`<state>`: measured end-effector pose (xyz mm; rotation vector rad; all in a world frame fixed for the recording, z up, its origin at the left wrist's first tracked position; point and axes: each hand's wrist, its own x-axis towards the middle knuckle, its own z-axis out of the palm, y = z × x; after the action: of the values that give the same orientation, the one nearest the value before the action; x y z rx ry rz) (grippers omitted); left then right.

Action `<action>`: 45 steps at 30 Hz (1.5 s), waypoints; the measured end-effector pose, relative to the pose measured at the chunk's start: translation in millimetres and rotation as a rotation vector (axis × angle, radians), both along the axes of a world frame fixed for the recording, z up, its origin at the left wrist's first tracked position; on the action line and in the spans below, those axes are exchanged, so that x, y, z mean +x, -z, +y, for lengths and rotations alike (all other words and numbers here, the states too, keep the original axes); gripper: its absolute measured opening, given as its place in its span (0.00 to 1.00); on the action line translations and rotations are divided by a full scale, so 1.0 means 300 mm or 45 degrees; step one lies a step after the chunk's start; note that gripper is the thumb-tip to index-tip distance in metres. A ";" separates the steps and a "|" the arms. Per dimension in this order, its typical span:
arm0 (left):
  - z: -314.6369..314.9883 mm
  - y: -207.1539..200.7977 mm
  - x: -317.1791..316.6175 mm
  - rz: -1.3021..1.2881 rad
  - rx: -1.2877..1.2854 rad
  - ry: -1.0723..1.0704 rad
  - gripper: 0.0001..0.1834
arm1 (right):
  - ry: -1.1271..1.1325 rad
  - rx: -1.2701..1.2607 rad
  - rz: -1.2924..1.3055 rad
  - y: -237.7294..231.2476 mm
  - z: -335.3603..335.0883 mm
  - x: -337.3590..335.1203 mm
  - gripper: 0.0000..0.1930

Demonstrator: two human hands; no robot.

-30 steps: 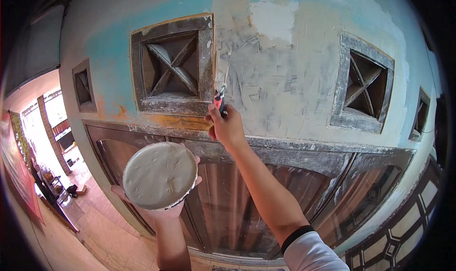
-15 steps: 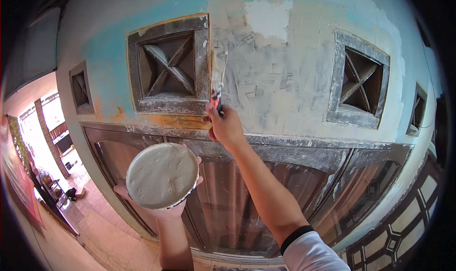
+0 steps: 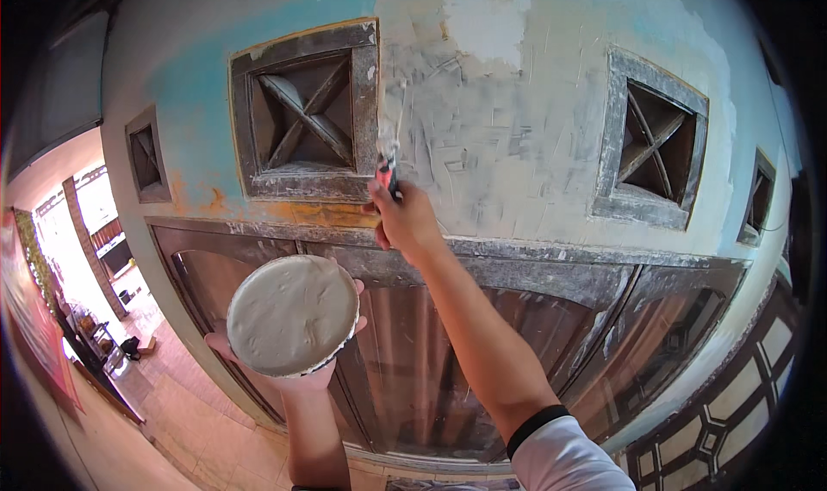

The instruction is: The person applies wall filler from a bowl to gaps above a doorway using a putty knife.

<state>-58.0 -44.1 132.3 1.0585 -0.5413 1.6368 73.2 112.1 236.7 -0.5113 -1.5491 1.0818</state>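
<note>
My right hand [image 3: 407, 222] is closed around the red and black handle of a putty knife [image 3: 387, 170]. Its smeared blade points up against the wall [image 3: 495, 138], right beside the right edge of a wooden vent frame [image 3: 367, 103]. Grey, uneven filler strokes cover the wall to the right of the blade. Lower and to the left, my left hand [image 3: 301, 382] supports a round tub of greyish-beige putty [image 3: 291, 314] from beneath, fingers curled up its sides. The putty's surface is mostly smooth, with a few dents.
A second vent frame [image 3: 608, 138] is set in the wall at right. Below run a scuffed wooden ledge [image 3: 534, 258] and brown glazed panels [image 3: 508, 344]. A tiled floor [image 3: 194, 413] lies at lower left, and a patterned dark grille [image 3: 715, 431] stands at lower right.
My right hand and the putty knife have shifted slightly left, bringing the blade closer to the vent frame. The left hand and putty tub have hardly moved.
</note>
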 end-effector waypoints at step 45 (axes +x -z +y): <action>0.025 0.034 0.019 -0.013 -0.034 0.035 0.69 | 0.037 -0.266 0.007 0.327 0.002 0.107 0.19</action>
<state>-52.4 -36.4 122.1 1.0198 -0.5370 1.6217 105.4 112.6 138.7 -0.6703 -1.4269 1.2285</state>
